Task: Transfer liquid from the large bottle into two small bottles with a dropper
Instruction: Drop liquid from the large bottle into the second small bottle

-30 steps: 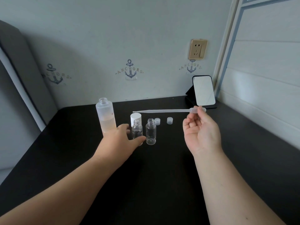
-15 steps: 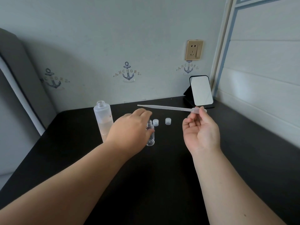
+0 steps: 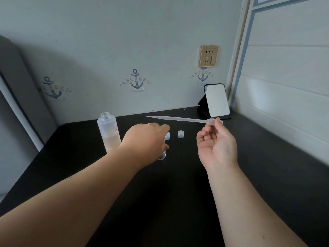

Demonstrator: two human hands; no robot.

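The large frosted bottle (image 3: 108, 132) stands open on the black table (image 3: 178, 184), with liquid in its lower part. My left hand (image 3: 146, 138) reaches over the small bottles, fingers curled down. It grips one clear small bottle (image 3: 161, 155), of which only the base shows. The other small bottle and the white cap are hidden behind this hand. My right hand (image 3: 216, 145) pinches the bulb of the plastic dropper (image 3: 179, 119) between thumb and fingertips. The dropper is held level above the table, tip pointing left.
Two small clear caps (image 3: 167, 136) (image 3: 180, 134) lie behind the small bottles. A standing mirror (image 3: 217, 100) is at the back right corner, under a wall socket (image 3: 208, 56). Walls close the table at the back and right.
My left hand moved from beside the large bottle up and right over the small bottles, covering one bottle and the white cap. The dropper stayed level in my right hand.
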